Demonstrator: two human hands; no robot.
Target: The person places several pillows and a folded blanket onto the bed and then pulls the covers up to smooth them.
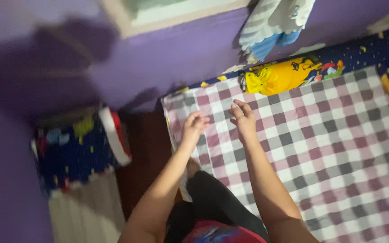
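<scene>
Here, from the head view, my left hand [194, 126] and right hand [243, 118] rest on the checked sheet [320, 144] near its corner, fingers curled loosely (whether they pinch the cloth I cannot tell). A yellow bolster [280, 76] lies beyond, against the purple wall [176, 58].

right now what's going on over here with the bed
A person leans over a bed, both bare hands on a checked cloth in white, grey and dull pink that is spread across the mattress. The left hand is near the cloth's corner by the purple wall, fingers curled; the right hand rests flat on it just beside. A yellow bolster pillow lies along the wall at the far edge, on a dark blue patterned sheet.
</scene>
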